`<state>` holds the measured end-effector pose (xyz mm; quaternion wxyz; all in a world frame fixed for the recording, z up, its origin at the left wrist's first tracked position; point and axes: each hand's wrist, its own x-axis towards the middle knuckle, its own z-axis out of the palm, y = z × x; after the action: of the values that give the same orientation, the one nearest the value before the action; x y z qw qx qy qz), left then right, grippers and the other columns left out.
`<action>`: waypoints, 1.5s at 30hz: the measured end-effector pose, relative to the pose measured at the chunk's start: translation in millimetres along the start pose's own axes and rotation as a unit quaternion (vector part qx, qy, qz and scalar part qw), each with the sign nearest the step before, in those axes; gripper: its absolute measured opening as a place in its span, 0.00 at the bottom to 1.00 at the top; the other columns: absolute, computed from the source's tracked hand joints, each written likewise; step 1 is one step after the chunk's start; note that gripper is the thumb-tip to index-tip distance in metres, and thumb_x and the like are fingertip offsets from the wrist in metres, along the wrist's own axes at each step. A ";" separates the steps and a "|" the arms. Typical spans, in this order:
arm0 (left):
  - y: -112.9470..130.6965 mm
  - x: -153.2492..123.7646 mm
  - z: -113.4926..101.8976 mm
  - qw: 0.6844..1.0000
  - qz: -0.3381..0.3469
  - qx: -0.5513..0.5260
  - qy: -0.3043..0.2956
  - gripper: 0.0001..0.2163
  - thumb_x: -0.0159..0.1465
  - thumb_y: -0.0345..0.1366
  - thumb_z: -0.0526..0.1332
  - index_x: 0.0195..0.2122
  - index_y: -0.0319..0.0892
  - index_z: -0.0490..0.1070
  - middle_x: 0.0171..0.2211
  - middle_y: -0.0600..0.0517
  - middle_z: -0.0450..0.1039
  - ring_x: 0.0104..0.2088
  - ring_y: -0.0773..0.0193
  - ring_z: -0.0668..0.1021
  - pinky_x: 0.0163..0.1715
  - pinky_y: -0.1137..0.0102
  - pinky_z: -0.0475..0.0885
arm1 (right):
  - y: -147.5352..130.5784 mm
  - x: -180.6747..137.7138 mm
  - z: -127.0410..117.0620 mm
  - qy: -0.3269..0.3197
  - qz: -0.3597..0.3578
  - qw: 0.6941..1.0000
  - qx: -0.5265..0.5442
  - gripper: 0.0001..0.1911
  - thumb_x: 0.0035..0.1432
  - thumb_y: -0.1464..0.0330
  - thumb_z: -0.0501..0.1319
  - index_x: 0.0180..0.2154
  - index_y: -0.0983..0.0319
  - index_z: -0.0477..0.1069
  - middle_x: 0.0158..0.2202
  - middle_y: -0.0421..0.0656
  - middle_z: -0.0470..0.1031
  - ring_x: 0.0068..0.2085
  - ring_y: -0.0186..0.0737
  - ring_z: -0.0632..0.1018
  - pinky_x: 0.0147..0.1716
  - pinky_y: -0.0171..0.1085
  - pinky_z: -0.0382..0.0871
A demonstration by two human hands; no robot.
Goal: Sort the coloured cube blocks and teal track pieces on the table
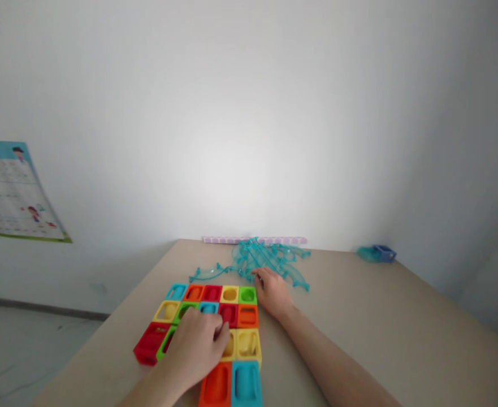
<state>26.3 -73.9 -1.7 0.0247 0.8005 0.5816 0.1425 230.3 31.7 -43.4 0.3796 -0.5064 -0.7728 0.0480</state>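
A grid of coloured hollow blocks point(213, 325) lies flat on a beige table point(359, 316). My left hand point(198, 347) rests palm down on the middle of the grid, fingers curled loosely over the blocks. My right hand point(273, 291) lies just right of the green corner block point(247, 294), its fingertips touching a pile of clear turquoise curved track pieces point(261, 261). Whether those fingers grip a piece is hidden.
A lilac strip point(255, 240) lies along the table's far edge by the white wall. A small blue block with a turquoise piece point(378, 253) sits at the far right. A poster point(11, 195) hangs on the left wall.
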 end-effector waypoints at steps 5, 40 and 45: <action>3.5 17.6 -37.8 0.948 -0.014 -0.278 -0.153 0.17 0.63 0.46 0.52 0.26 0.40 0.71 0.18 0.51 0.75 0.18 0.64 0.74 0.21 0.72 0.61 | 6.2 -2.0 -7.6 0.030 0.018 0.998 0.053 0.16 0.64 0.70 0.48 0.42 0.61 0.73 0.33 0.44 0.79 0.35 0.39 0.79 0.38 0.34 0.71; -121.0 98.5 9.3 0.769 0.127 -0.525 -0.340 0.18 0.51 0.41 0.69 0.41 0.38 0.78 0.34 0.47 0.80 0.30 0.62 0.77 0.32 0.72 0.70 | -64.0 -17.6 -42.2 -0.172 -0.101 0.979 -0.044 0.14 0.61 0.63 0.54 0.44 0.61 0.73 0.39 0.46 0.77 0.41 0.41 0.76 0.40 0.35 0.64; -117.3 95.8 4.8 0.785 0.131 -0.511 -0.325 0.19 0.53 0.44 0.68 0.42 0.38 0.78 0.36 0.46 0.80 0.32 0.61 0.79 0.34 0.71 0.71 | -70.3 -18.6 -37.6 -0.227 -0.092 0.969 -0.040 0.15 0.64 0.63 0.52 0.45 0.61 0.72 0.38 0.46 0.76 0.40 0.40 0.75 0.39 0.35 0.63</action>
<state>-53.8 54.4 -11.3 0.5991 0.7379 0.2709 0.1521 205.5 -29.1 5.4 0.1764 -0.4235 -0.8834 0.0956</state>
